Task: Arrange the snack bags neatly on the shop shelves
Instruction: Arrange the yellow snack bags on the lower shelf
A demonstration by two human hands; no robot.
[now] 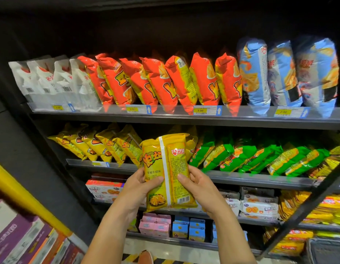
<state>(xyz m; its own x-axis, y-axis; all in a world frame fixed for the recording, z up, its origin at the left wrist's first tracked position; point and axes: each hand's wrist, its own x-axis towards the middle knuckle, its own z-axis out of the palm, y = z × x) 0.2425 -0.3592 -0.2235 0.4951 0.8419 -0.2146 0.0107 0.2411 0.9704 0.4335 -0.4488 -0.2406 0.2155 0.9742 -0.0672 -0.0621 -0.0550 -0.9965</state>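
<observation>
I hold a yellow snack bag upright with its printed back side toward me, in front of the second shelf. My left hand grips its lower left edge and my right hand grips its lower right edge. Behind it, a row of matching yellow bags leans along the left of the second shelf, with green bags to the right. The top shelf carries white bags, red-orange bags and blue bags.
Lower shelves hold boxed biscuits, pink cartons, blue cartons and more yellow packs. A yellow bar and purple boxes sit at lower left. A dark diagonal shelf frame crosses at right.
</observation>
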